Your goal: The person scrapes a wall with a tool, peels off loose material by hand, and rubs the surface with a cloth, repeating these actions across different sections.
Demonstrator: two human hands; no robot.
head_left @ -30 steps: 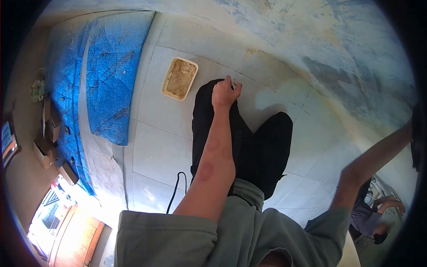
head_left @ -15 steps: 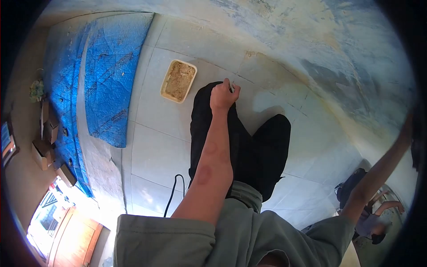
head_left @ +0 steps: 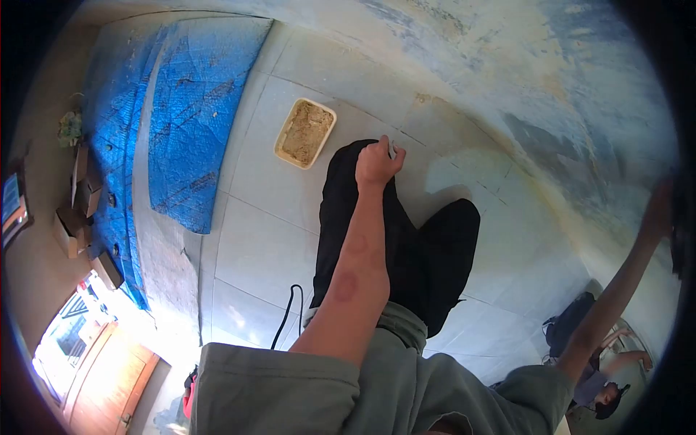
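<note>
My left hand (head_left: 378, 165) is above my black-trousered knee in the head view, fingers curled and pinched round a small greyish thing too small to name. To its left, a cream rectangular tub (head_left: 280, 148) with rough beige material inside sits on the tiled floor, apart from the hand. My right arm stretches out to the far right, and my right hand (head_left: 663, 199) is dim at the frame's edge beside the wall (head_left: 580, 87). A dark shape is next to it; its fingers cannot be made out.
Blue sheeting (head_left: 194, 123) lies at the left, with cardboard boxes (head_left: 70, 230) beyond it. A black cable (head_left: 284, 319) loops near my left elbow. Another person (head_left: 605, 388) is at the lower right, beside a dark bag-like shape (head_left: 568, 322). A wooden panel (head_left: 109, 380) stands lower left.
The view has shifted slightly, so the tub, sheeting and my left hand appear further right. My left hand keeps its curled grip and its place near the knee.
</note>
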